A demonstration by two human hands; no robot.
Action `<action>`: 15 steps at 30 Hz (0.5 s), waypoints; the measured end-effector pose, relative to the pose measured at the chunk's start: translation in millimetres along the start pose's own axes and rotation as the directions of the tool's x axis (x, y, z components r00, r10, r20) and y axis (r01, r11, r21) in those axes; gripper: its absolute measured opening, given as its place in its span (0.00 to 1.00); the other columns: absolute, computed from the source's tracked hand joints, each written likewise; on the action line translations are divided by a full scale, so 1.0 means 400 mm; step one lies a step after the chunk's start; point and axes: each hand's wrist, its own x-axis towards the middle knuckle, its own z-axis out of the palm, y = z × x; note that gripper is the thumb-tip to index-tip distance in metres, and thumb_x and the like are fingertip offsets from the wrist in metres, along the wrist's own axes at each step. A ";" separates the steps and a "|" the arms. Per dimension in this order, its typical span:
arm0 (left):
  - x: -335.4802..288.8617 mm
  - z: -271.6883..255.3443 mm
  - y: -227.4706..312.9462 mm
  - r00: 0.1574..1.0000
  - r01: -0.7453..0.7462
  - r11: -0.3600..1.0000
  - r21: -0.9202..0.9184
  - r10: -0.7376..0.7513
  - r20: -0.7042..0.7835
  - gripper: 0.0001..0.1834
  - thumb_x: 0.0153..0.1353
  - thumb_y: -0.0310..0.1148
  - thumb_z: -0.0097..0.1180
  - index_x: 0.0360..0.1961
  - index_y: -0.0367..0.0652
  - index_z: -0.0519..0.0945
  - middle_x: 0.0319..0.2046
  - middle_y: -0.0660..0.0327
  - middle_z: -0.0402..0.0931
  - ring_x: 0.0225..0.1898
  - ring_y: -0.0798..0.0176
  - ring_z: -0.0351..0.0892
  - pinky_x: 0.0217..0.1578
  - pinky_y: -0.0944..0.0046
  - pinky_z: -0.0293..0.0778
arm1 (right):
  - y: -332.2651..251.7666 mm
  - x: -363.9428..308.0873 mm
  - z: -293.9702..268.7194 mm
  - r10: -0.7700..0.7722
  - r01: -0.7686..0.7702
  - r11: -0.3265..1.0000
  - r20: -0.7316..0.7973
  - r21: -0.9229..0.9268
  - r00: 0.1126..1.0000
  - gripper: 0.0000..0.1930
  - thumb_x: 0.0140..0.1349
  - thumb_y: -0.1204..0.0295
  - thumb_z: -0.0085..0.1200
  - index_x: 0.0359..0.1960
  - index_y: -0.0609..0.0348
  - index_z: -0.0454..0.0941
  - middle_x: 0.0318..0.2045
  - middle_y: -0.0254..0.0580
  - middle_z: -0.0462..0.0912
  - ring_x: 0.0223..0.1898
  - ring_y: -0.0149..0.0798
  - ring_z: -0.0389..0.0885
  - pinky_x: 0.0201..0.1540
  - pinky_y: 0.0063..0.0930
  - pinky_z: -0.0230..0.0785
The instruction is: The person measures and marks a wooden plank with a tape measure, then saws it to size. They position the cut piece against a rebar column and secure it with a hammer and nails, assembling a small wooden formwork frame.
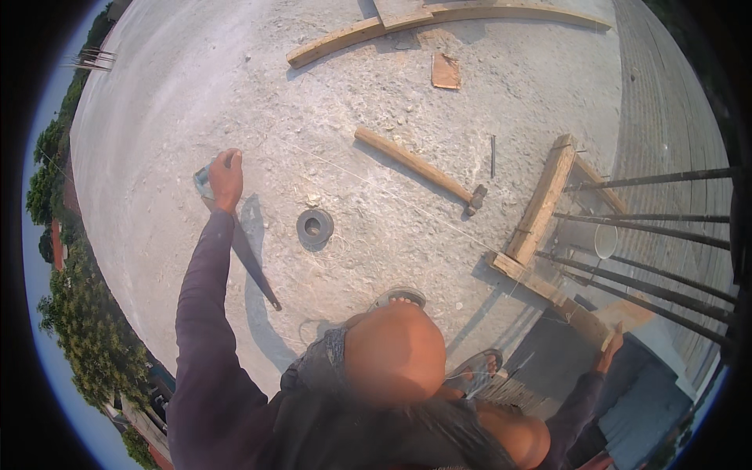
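Note:
My left hand (226, 182) is closed in a pinch above the concrete, beside the teal handle (202, 183) of a handsaw. What its fingertips hold, if anything, is too small to make out. The saw's dark blade (254, 268) slants out from beneath my left forearm. A thin pale string (368, 181) runs across the concrete to a wooden frame (540, 205) around upright steel bars. Low on the right, my right hand (612, 347) grips the end of a wooden board (581, 319) of that frame, its fingers partly hidden.
A hammer (415, 165) with a wooden handle lies ahead, beside a long nail (493, 157). Nearer is a dark coil (315, 229). Steel bars (650, 227) rise at the right. Farther off are a long timber (517, 11) and a flat brown piece (446, 71).

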 end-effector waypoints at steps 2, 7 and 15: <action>0.065 0.080 0.145 0.989 -0.148 0.983 -0.112 0.149 0.003 0.15 0.67 0.38 0.61 0.46 0.37 0.88 0.39 0.52 0.89 0.40 0.56 0.88 0.46 0.58 0.79 | 0.010 -0.051 -0.020 -0.045 0.040 0.996 -0.070 -0.078 0.997 0.27 0.75 0.54 0.58 0.53 0.74 0.80 0.44 0.46 0.85 0.40 0.41 0.85 0.44 0.37 0.79; 0.119 0.276 0.490 0.888 -0.335 0.922 -0.196 0.378 0.262 0.16 0.68 0.40 0.60 0.46 0.38 0.88 0.41 0.49 0.89 0.42 0.54 0.88 0.47 0.56 0.80 | 0.073 -0.151 -0.068 -0.133 0.117 0.956 -0.041 -0.270 0.990 0.27 0.77 0.54 0.52 0.52 0.75 0.80 0.43 0.48 0.83 0.40 0.41 0.83 0.45 0.37 0.76; 0.005 0.297 0.606 0.745 -0.416 0.835 -0.360 0.540 0.392 0.19 0.69 0.42 0.59 0.48 0.36 0.87 0.40 0.55 0.88 0.40 0.61 0.85 0.45 0.60 0.78 | 0.184 -0.317 -0.221 0.193 -0.172 0.915 0.021 -0.364 0.981 0.26 0.78 0.54 0.50 0.59 0.68 0.80 0.48 0.41 0.83 0.48 0.40 0.79 0.52 0.36 0.70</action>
